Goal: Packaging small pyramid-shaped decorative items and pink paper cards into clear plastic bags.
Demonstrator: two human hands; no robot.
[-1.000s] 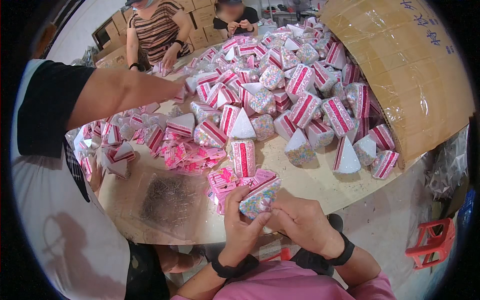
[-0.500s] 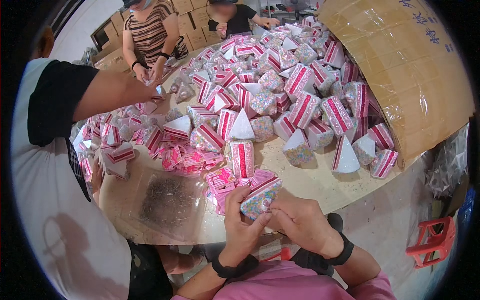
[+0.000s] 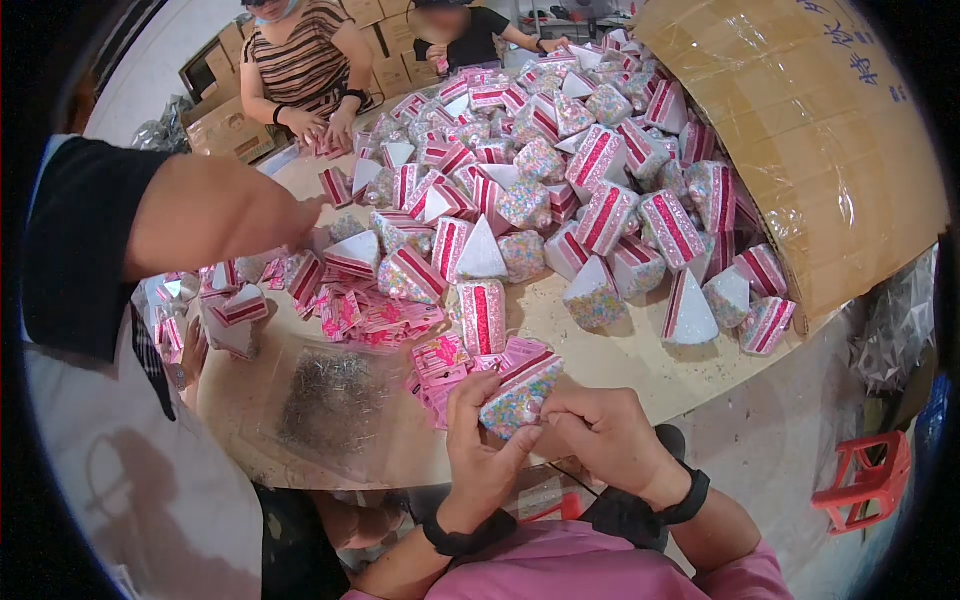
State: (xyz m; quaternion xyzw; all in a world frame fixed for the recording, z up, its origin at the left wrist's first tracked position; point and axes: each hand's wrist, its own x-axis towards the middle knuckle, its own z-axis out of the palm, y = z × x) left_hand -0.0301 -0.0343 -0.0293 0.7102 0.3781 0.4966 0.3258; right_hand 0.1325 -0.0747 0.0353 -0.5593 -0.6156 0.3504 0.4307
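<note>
Sprinkle-covered wedge cake slice (image 3: 520, 388), pink-striped, tilted, above table edge.

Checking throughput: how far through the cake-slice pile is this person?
Early, by the look of it. Done: I can't tell any finished slices apart. In hand: both hands, left hand and right hand, hold one sprinkled cake slice at the table edge, by pink tags. Left: a big heap of slices spilling from the cardboard box.

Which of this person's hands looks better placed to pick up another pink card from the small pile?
Probably the left hand: it is next to the pile of pink paper cards, while the right hand pinches the sprinkle-covered wedge-shaped cake slice farther away.
</note>
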